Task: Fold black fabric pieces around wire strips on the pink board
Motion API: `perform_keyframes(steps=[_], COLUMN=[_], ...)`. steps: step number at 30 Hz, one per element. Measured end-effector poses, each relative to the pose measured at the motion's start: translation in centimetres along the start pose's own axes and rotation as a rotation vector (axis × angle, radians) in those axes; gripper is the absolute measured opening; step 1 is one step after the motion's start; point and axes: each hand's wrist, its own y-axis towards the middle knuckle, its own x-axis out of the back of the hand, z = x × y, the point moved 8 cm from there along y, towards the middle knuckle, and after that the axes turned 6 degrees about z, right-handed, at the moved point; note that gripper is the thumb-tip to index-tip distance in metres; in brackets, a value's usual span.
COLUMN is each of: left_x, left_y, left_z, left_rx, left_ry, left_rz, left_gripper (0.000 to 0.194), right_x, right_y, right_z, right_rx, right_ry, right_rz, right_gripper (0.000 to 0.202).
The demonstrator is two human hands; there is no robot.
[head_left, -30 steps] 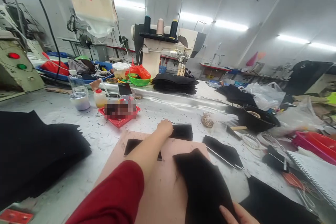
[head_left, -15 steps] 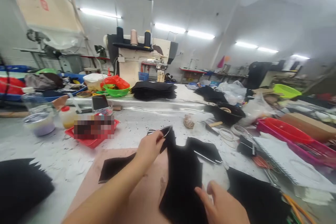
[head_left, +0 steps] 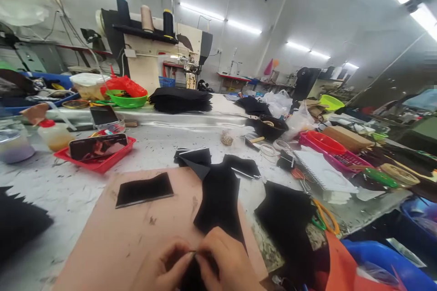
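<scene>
The pink board (head_left: pixel 143 229) lies under and ahead of both hands, giving them a flat base to work on. On its right part, stretching away from just past the right hand (head_left: pixel 225 259), is the long black cloth (head_left: pixel 218 195), with a greyish flap at its far left end; keeping that cloth flat should help. Close to the wearer, the left hand (head_left: pixel 170 266) meets the right, thumbs and fingertips pressed together with hardly a gap, both gripping a small black piece (head_left: pixel 193 278) between them. Fingers hide most of it, so whether it joins the long cloth cannot be told. Good handling here probably means an even pinch from both sides, edges lined up, without stretching the fabric. Around them, a sewing machine (head_left: pixel 143 61) stands well beyond the hands, out of the way. To the right of the right hand, a black stack (head_left: pixel 287 209) sits beside the board and limits elbow room. Far ahead and left of the left hand is a red tray (head_left: pixel 105 166). Nearer, ahead of that same hand, a black oblong (head_left: pixel 145 191) takes up board space. Past the stack, orange handles (head_left: pixel 329 220) could snag a sleeve.
</scene>
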Motion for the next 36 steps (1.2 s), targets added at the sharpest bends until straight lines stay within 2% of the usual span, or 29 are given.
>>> perform_keyframes(steps=[2,5,9,17,21,24,27,29,31,33,34,35,36], left_x=[0.0,-0.3,-0.6,-0.7,-0.4,-0.4,-0.4,-0.2,0.3,1.0,1.5,1.9,2.4], left_y=[-0.5,-1.0,-1.1,-1.3,-1.4,-1.3,-0.9,-0.7,-0.5,-0.5,-0.6,-0.7,-0.7], left_z=[0.8,0.2,-0.3,0.4,0.6,0.7,1.2,1.6,2.0,2.1,2.1,1.9,1.7], left_rx=[0.050,0.032,-0.002,0.008,0.031,0.057,0.103,0.146,0.183,0.202,0.205,0.205,0.200], left_ry=[-0.029,0.106,0.263,0.348,0.323,0.261,0.158,0.084,0.039,0.019,0.012,0.013,0.028], left_rz=[-0.024,0.000,0.031,0.058,0.062,0.066,0.058,0.038,0.010,-0.012,-0.019,-0.023,-0.026], left_gripper=[0.028,0.023,0.019,0.017,0.018,0.018,0.020,0.024,0.026,0.026,0.026,0.025,0.024], right_x=[-0.7,-1.2,-1.2,-2.2,-2.0,-2.0,-2.3,-2.2,-1.4,0.5,1.5,2.4,2.9], right_y=[-0.4,-0.5,-0.4,-0.3,-0.5,-0.7,-1.2,-2.2,-3.3,-4.7,-5.5,-6.5,-7.5], right_z=[0.0,0.1,0.6,3.2,2.6,0.4,-3.2,-5.6,-7.4,-9.1,-9.9,-10.7,-11.3], right_rx=[-0.028,-0.066,-0.040,0.127,0.124,-0.011,-0.333,-0.573,-0.709,-0.756,-0.782,-0.822,-0.875], right_ry=[0.013,0.006,-0.083,-0.398,-0.292,-0.071,0.380,0.822,1.160,1.250,1.216,1.152,1.076], right_rz=[0.053,0.098,0.073,0.042,0.007,0.026,0.030,-0.092,-0.263,-0.371,-0.370,-0.324,-0.212], right_gripper=[0.012,0.012,0.012,0.023,0.023,0.018,0.011,0.012,0.018,0.025,0.027,0.028,0.028])
